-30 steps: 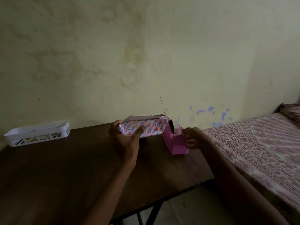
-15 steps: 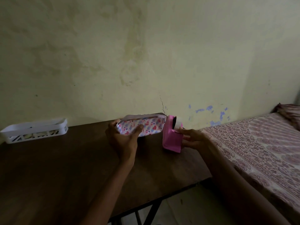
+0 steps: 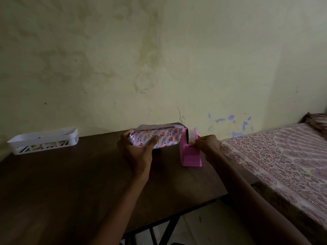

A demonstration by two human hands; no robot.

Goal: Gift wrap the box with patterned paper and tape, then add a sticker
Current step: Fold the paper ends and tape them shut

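A box wrapped in white paper with a heart pattern (image 3: 166, 137) stands on its long edge at the far side of the dark wooden table (image 3: 70, 183). My left hand (image 3: 136, 149) grips its left end, thumb on the front face. Just to the right stands a pink tape dispenser (image 3: 190, 154) with a white roll of tape (image 3: 191, 137) on top. My right hand (image 3: 206, 145) pinches the tape end at the dispenser's right side.
A white slotted plastic tray (image 3: 42, 142) with small items sits at the table's back left by the wall. A bed with a patterned maroon sheet (image 3: 283, 161) lies to the right of the table. The table's front right edge drops to the floor.
The pink dispenser was tipped up off the table half a second ago; it now stands flat, and my right hand has shifted to the tape on its top. The left hand keeps holding the box.
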